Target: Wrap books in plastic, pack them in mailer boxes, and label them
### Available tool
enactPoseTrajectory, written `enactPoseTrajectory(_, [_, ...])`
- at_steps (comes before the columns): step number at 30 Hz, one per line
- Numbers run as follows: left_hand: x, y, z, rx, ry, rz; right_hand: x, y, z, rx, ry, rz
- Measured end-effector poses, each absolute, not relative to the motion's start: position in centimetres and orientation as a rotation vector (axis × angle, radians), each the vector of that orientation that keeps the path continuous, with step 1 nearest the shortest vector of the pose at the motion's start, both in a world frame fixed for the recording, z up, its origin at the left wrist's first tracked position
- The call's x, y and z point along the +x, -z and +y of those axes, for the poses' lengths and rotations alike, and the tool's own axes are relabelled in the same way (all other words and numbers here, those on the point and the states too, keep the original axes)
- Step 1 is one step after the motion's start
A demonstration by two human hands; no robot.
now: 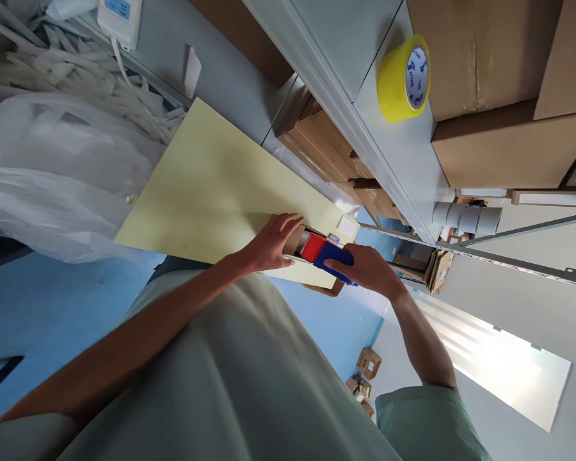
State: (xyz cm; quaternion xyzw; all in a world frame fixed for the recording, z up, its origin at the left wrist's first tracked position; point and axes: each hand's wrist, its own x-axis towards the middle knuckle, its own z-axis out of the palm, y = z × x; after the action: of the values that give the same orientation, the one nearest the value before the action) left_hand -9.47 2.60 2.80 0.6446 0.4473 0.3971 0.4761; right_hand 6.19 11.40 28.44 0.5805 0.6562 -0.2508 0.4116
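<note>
A small brown cardboard box (294, 241) rests on the pale yellow board (211, 186) in front of my body. My left hand (270, 245) holds its near end, fingers along one side and thumb along the other. My right hand (367, 269) is closed around a blue-and-red tool, which looks like a tape dispenser (313, 248). The tool's red part lies over the box, close to my left fingers, and its blue part runs into my right palm. What lies under the tool is hidden.
A yellow tape roll (403, 80) stands on the grey shelf (388, 150), beside large cartons (504, 147). Flattened brown boxes (331, 141) lie below that shelf. White plastic bags (67, 166) bulge at the left, near a power strip (120, 22). Small cartons (368, 363) sit on the blue floor.
</note>
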Motion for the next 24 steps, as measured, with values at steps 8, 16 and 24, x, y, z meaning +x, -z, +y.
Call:
enactPoseTrajectory(8, [-8.6, -3.4, 3.9, 1.765, -0.994, 1.13, 5.0, -28.7, 10.1, 1.401, 0.521, 1.737])
enactPoseTrajectory(16, [-8.0, -1.8, 3.6, 1.788, -0.877, 1.206, 4.4, -28.5, 9.1, 1.398, 0.493, 1.781])
enactPoseTrajectory(24, [-7.4, -1.2, 4.2, 1.815, -0.718, 1.337, 6.8, -27.9, 9.0, 1.411, 0.453, 1.806])
